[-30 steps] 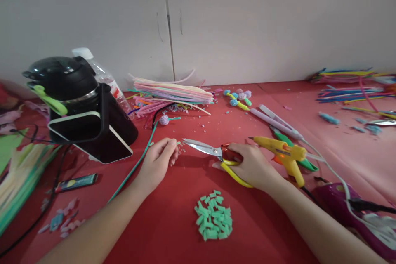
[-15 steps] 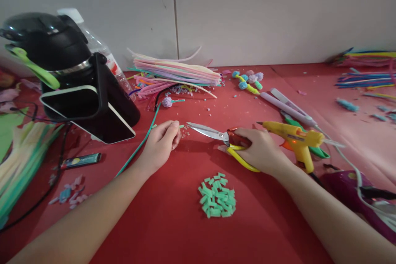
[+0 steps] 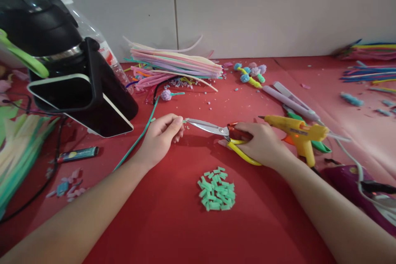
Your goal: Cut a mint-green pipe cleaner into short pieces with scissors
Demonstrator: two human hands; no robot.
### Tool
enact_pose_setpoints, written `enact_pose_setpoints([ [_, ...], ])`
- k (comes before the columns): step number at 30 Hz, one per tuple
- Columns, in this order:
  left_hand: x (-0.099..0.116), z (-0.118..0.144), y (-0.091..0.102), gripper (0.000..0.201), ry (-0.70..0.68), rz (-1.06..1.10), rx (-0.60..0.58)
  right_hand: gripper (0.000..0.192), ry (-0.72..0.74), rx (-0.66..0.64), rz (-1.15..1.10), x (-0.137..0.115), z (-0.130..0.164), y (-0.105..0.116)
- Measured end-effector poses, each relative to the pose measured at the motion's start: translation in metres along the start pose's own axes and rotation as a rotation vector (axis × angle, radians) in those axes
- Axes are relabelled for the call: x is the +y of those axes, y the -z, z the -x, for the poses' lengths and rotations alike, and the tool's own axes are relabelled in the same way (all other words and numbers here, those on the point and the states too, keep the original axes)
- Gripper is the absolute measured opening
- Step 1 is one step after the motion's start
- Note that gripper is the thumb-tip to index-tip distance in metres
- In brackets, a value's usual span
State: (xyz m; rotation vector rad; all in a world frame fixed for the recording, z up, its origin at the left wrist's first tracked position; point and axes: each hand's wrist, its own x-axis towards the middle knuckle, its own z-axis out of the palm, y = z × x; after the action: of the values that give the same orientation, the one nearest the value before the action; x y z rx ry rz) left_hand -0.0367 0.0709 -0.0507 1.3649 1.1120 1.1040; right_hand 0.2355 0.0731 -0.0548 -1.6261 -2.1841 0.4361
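Thumb and fingers of my left hand (image 3: pixel 165 134) are pinched on a short pale green pipe cleaner piece (image 3: pixel 185 121), most of it hidden in the grip. My right hand (image 3: pixel 262 142) holds scissors (image 3: pixel 213 128) with one red and one yellow handle. Their blades look closed or nearly so, with the tips at the green piece's end, by the left fingertips. Below the scissors lies a small pile of cut green bits (image 3: pixel 217 189) on the red tabletop (image 3: pixel 173 222). A long teal pipe cleaner (image 3: pixel 136 146) runs past the left wrist.
A black bottle (image 3: pixel 116 86) with a phone (image 3: pixel 102 117) leaning on it stands left. Pipe cleaner bundles (image 3: pixel 176 64) lie at the back. To the right are a yellow glue gun (image 3: pixel 297 130), a lilac flat iron (image 3: pixel 287 101) and a purple object (image 3: pixel 349 185) with cords.
The scissor tips have moved left and now meet the green piece at my left fingertips; before, a small gap showed. The view has shifted slightly.
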Motion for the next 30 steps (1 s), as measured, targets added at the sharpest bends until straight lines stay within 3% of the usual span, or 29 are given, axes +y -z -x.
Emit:
enact_pose_setpoints([
  [12,0.0,0.0,-0.001,0.029,0.004,0.012,0.004,0.059,-0.062,-0.014,0.047,-0.006,-0.002,0.004],
  [21,-0.003,0.0,-0.003,0.03,0.009,0.011,0.022,0.057,-0.024,0.009,0.022,-0.004,0.001,0.003],
  [25,0.026,0.0,0.003,0.03,0.008,-0.126,0.051,0.059,-0.043,0.02,-0.002,-0.004,0.002,0.003],
  [27,0.051,0.0,0.011,0.031,-0.043,-0.413,0.085,0.06,-0.067,0.007,-0.025,-0.005,0.002,0.003],
  [30,0.077,-0.001,0.027,0.04,-0.023,-0.762,0.027,0.062,-0.075,-0.006,-0.044,-0.006,0.002,0.003],
])
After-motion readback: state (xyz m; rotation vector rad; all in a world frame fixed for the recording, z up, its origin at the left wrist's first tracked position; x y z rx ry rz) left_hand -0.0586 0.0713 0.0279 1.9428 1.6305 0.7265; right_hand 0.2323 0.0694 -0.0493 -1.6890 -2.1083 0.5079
